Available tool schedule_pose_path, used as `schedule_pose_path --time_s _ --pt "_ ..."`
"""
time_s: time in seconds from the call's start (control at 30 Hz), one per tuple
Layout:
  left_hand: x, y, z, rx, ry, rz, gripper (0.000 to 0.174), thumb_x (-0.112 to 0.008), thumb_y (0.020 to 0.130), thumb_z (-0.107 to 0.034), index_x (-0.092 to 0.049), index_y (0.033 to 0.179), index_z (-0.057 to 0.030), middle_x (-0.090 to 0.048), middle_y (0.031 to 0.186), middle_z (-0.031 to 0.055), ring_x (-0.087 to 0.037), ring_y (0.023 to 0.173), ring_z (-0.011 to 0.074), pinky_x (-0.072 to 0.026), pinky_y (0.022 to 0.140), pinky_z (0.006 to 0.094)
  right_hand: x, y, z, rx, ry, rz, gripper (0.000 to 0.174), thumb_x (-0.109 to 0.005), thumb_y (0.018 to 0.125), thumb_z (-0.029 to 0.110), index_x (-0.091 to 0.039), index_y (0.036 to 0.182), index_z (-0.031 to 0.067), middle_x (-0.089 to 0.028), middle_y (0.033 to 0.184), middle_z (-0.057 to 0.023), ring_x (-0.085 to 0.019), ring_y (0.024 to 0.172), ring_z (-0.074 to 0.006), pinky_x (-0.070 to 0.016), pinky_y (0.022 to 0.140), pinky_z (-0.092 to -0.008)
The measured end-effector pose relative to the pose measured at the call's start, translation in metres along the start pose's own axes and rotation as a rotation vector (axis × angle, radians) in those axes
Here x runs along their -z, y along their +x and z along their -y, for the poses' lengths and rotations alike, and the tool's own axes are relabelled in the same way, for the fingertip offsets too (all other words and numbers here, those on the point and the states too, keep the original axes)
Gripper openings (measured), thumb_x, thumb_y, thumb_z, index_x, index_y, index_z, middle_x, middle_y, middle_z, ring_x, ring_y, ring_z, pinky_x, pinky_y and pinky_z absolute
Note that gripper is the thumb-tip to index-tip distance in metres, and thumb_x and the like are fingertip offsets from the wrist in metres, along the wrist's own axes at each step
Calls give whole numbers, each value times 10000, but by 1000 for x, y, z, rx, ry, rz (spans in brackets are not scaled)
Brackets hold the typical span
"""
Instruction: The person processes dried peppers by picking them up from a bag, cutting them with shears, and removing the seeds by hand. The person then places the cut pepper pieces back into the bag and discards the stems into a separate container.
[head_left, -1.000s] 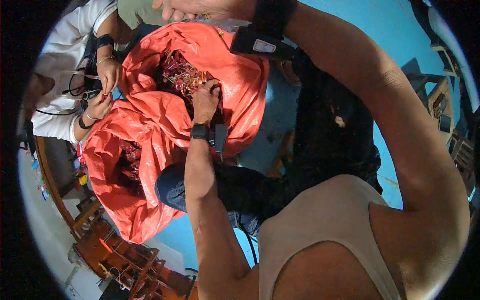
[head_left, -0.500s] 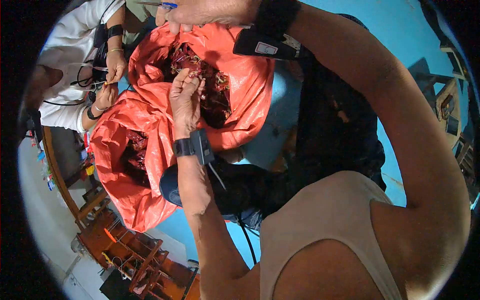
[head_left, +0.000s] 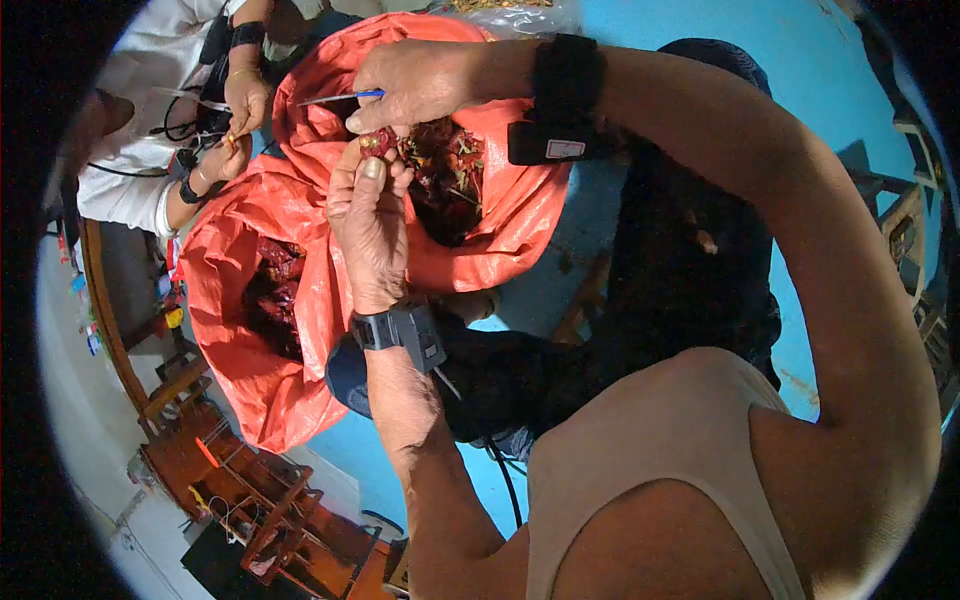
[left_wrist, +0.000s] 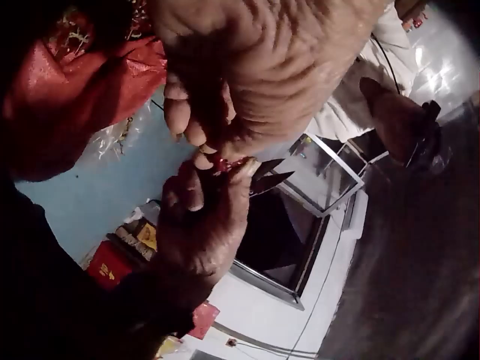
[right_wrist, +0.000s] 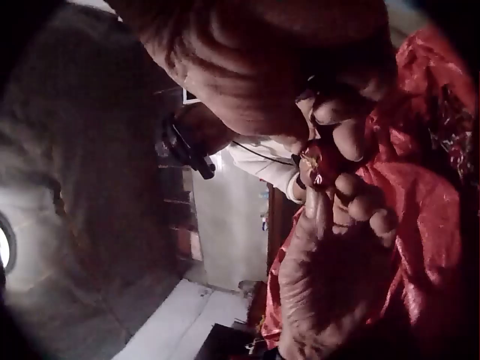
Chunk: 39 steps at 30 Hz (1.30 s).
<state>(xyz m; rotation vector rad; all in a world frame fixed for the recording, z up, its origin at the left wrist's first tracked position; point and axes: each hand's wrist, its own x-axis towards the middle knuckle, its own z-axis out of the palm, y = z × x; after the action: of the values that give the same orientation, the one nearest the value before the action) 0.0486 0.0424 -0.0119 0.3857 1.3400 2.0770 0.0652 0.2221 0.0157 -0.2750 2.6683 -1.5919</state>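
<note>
My left hand [head_left: 372,215] pinches a small bunch of dried red chillies [head_left: 378,142] between thumb and fingers over an open orange-red sack [head_left: 525,215]. Curled round blue-handled scissors [head_left: 370,93], my right hand [head_left: 420,85] is right beside the chillies. The blades point left in the head view; two dark pointed blades [left_wrist: 274,182] show in the left wrist view. In the right wrist view, the pinched chillies [right_wrist: 319,163] sit between both hands' fingertips. More dried chillies [head_left: 440,195] with pale stems fill the sack below.
A second orange-red sack [head_left: 225,330] of dark red chillies stands to the left. Across from me, another person's hands [head_left: 235,140] work close together. A clear plastic bag [head_left: 540,18] lies at the top, wooden furniture [head_left: 270,510] at lower left.
My left hand has come up and left out of the sack, now with chillies in its fingertips. My right hand, with the scissors, has moved down from the top edge to meet it.
</note>
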Motion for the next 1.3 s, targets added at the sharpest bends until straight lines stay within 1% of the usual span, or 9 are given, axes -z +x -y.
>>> schedule_pose_path --time_s 0.1,0.3,0.37,0.43,0.7,0.9,1.03,1.13,1.3 --pt "-4 1 -1 -54 67 -6 206 -568 809 -90 -528 995 -10 -587 847 56 -548 697 99 -476 624 212 -4 1 3 -98 149 -29 369 -554 784 345 -577 696 -13 -589 596 -80 -547 541 -155 -427 522 -295" --pt "-4 -3 -1 -214 302 -94 174 -571 811 -118 -537 945 -12 -570 818 63 -538 699 129 -463 636 245 -17 2 -5 123 45 -108 307 -569 782 317 -548 787 11 -558 650 -80 -551 623 -166 -421 561 -302" --pt "-5 -3 0 -228 311 -101 185 -575 808 -119 -531 951 -11 -570 823 62 -540 697 128 -466 639 246 -21 0 -5 405 35 -264 267 -546 796 281 -520 861 24 -542 695 -82 -543 648 -180 -420 582 -308" --pt "-9 -4 0 -244 321 -105 196 -579 806 -121 -524 958 -10 -569 828 60 -542 695 127 -469 642 246 -22 -3 -3 379 47 -248 253 -534 801 263 -507 879 24 -540 709 -83 -537 637 -189 -421 585 -314" --pt "-8 -5 -11 -202 662 16 465 -591 797 -199 -434 1194 -14 -430 1176 70 -438 1048 147 -361 890 284 -16 -11 -2 361 232 -158 149 -514 818 173 -490 889 44 -515 692 -44 -504 572 -125 -422 529 -261" --pt "-18 -13 -15 -206 758 11 325 -572 813 -188 -519 1064 11 -563 993 55 -520 882 125 -410 797 250 -17 -23 1 -40 683 17 186 -510 836 198 -480 908 29 -486 656 -25 -469 505 -95 -384 439 -225" --pt "-17 -10 -15 -278 626 -93 204 -563 821 -173 -568 928 1 -584 828 21 -513 761 80 -416 704 217 -3 -24 4 119 272 -104 295 -465 861 307 -494 907 17 -475 637 -38 -477 544 -110 -389 474 -246" --pt "-11 -10 -24 -327 697 -160 207 -555 829 -210 -573 888 -12 -545 738 10 -482 666 73 -401 624 209 5 -22 0 540 -273 -232 299 -422 879 306 -503 903 20 -519 738 -85 -538 709 -176 -414 613 -291" --pt "-4 -7 -28 -384 531 -191 231 -539 843 -233 -548 900 -10 -533 722 20 -472 620 89 -396 589 211 6 -44 26 431 -48 -280 205 -492 836 246 -517 848 43 -538 723 -125 -549 654 -244 -409 561 -343"
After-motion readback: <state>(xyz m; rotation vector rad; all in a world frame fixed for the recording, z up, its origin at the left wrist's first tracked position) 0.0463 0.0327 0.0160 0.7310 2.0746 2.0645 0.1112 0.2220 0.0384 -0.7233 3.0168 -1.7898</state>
